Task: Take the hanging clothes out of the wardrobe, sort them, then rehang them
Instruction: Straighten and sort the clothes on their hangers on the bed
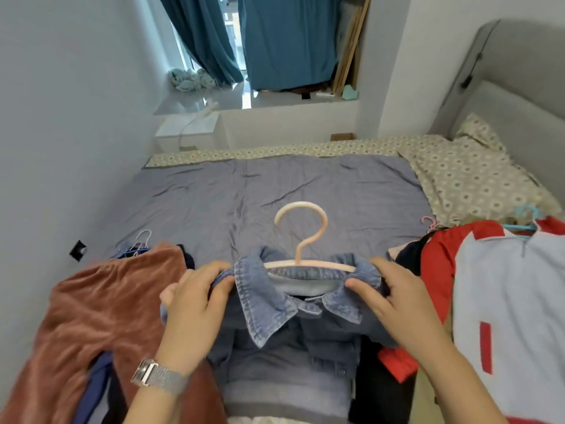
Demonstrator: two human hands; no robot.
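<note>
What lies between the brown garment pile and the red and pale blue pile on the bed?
In the head view, the denim jacket on its pink hanger, gripped at the shoulders by the left hand and right hand.

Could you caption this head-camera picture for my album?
Both hands, left and right, grip a denim jacket on its pink hanger.

Both hands are on a blue denim jacket (pixel 293 325) that's on a pale pink plastic hanger (pixel 301 240), left hand (pixel 195 304) and right hand (pixel 394 304) each gripping a shoulder. It's lying on the grey-quilted bed (pixel 244 191), between a rust-brown fleece garment (pixel 104 313) and a red-and-light-blue top (pixel 504 316).
</note>
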